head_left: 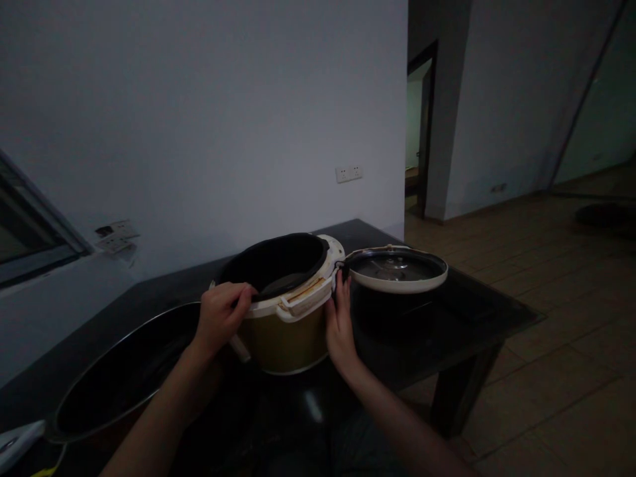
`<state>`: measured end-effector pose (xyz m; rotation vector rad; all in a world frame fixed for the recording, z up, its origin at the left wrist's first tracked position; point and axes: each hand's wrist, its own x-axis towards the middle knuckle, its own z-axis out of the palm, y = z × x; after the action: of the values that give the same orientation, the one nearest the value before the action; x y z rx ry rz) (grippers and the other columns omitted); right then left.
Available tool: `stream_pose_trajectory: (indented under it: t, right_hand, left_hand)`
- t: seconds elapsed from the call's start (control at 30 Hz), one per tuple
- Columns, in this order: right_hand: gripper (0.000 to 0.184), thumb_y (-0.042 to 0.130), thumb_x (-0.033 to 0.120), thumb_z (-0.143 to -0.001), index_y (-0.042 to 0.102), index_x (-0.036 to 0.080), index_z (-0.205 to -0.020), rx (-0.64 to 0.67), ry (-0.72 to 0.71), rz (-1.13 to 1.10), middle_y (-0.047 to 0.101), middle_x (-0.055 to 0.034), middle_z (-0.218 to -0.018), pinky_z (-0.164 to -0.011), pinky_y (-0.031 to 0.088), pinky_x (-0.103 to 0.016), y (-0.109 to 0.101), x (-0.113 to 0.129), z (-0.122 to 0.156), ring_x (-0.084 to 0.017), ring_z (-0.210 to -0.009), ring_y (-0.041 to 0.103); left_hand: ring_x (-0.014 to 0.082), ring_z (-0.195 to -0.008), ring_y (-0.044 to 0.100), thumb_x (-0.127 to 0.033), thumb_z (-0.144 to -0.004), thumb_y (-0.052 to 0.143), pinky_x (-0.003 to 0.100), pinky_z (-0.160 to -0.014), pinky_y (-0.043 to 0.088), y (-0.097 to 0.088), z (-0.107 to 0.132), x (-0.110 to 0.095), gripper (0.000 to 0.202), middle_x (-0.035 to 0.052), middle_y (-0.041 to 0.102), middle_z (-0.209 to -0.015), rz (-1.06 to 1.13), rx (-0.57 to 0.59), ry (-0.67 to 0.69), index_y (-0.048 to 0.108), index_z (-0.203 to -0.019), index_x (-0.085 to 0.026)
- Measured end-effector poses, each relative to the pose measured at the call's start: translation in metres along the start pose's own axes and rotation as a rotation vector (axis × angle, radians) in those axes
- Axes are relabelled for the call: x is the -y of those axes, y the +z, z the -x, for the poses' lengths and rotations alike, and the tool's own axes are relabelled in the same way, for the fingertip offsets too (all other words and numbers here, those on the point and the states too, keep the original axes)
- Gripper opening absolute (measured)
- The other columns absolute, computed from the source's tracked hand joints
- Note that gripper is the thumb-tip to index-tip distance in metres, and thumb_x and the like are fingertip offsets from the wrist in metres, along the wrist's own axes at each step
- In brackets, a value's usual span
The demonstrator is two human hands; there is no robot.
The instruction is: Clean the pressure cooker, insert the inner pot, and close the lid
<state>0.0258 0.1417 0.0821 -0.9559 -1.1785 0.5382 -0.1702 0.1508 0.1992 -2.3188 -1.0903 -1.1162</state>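
A yellow rice cooker (291, 331) with a white rim stands on a dark table (477, 308), its black inner pot (278, 262) showing. Its lid (397, 268) is swung open to the right. My left hand (221, 315) curls its fingers over the left rim of the cooker. The fingers of my right hand (339, 324) lie flat against the cooker's right side, near the lid hinge.
A large black wok (124, 371) sits on the table to the left of the cooker. A white wall with sockets (348, 173) is behind. A window frame is at far left. To the right lies wooden floor and a doorway (420, 126).
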Motion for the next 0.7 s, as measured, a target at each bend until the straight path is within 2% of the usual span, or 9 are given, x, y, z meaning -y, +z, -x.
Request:
stream_pose_trajectory:
  t: [0.1,0.2,0.27,0.37,0.47,0.53,0.6,0.7]
  right_hand:
    - [0.057,0.032,0.047,-0.097,0.019,0.03,-0.15,-0.013,0.015,-0.043,0.01,0.0012,-0.16,-0.117,0.004,-0.049,-0.001,0.004,-0.008,-0.017,-0.147,-0.002]
    - [0.057,0.031,0.046,-0.097,0.017,0.031,-0.15,-0.039,0.047,-0.014,0.01,0.0008,-0.16,-0.117,0.004,-0.051,0.004,0.005,0.005,-0.019,-0.147,-0.001]
    - [0.058,0.032,0.045,-0.098,0.013,0.031,-0.151,-0.038,0.063,0.035,0.005,0.0004,-0.16,-0.116,0.002,-0.055,0.012,0.004,0.026,-0.021,-0.147,-0.004]
    - [0.061,0.035,0.041,-0.097,0.006,0.033,-0.15,0.023,0.078,0.107,-0.013,0.0012,-0.159,-0.113,0.0,-0.063,0.024,0.0,0.071,-0.026,-0.145,-0.014]
    - [0.061,0.04,0.037,-0.096,0.01,0.037,-0.149,0.147,0.059,0.159,-0.008,0.0011,-0.159,-0.111,0.005,-0.068,0.035,-0.001,0.113,-0.03,-0.144,-0.014]
    - [0.061,0.043,0.037,-0.095,0.014,0.037,-0.149,0.202,0.051,0.171,-0.002,-0.0002,-0.16,-0.111,0.006,-0.069,0.038,0.001,0.126,-0.032,-0.144,-0.013]
    - [0.059,0.042,0.037,-0.096,0.017,0.036,-0.149,0.202,0.054,0.163,-0.001,-0.0006,-0.16,-0.111,0.005,-0.068,0.037,0.004,0.122,-0.031,-0.144,-0.014]
    - [0.056,0.037,0.04,-0.097,0.019,0.034,-0.149,0.112,0.068,0.113,-0.002,-0.0003,-0.16,-0.112,0.001,-0.066,0.029,0.006,0.088,-0.028,-0.145,-0.015]
  left_hand:
    - [0.014,-0.052,0.06,-0.029,-0.088,0.041,0.026,-0.055,0.043,0.0,0.0,0.0,0.035,0.0002,0.068,-0.058,0.002,0.006,-0.005,0.065,-0.064,-0.02]
    - [0.0144,-0.052,0.059,-0.03,-0.087,0.041,0.027,-0.055,0.043,0.0,0.0,-0.001,0.035,0.0005,0.068,-0.059,-0.002,0.001,-0.006,0.064,-0.064,-0.02]
    - [0.0144,-0.052,0.059,-0.029,-0.087,0.041,0.027,-0.055,0.043,0.001,0.001,-0.001,0.034,0.0008,0.069,-0.06,-0.004,-0.006,0.006,0.064,-0.064,-0.02]
    - [0.0141,-0.052,0.059,-0.026,-0.088,0.042,0.026,-0.055,0.042,0.001,0.002,0.0,0.033,0.0012,0.068,-0.059,-0.003,-0.02,0.034,0.064,-0.065,-0.018]
    - [0.014,-0.053,0.06,-0.024,-0.089,0.043,0.026,-0.055,0.042,0.001,0.003,0.001,0.032,0.0015,0.069,-0.06,-0.004,-0.035,0.053,0.065,-0.066,-0.018]
    - [0.0141,-0.053,0.06,-0.025,-0.089,0.042,0.026,-0.056,0.042,0.002,0.003,0.002,0.032,0.0015,0.069,-0.061,-0.003,-0.034,0.053,0.065,-0.066,-0.018]
    - [0.0144,-0.054,0.06,-0.026,-0.088,0.042,0.027,-0.057,0.042,0.002,0.003,0.002,0.033,0.0017,0.068,-0.061,0.001,-0.025,0.039,0.065,-0.066,-0.018]
    - [0.0147,-0.054,0.06,-0.029,-0.088,0.041,0.027,-0.057,0.043,0.002,0.002,0.001,0.034,0.0017,0.069,-0.061,0.006,-0.008,-0.001,0.065,-0.065,-0.019]
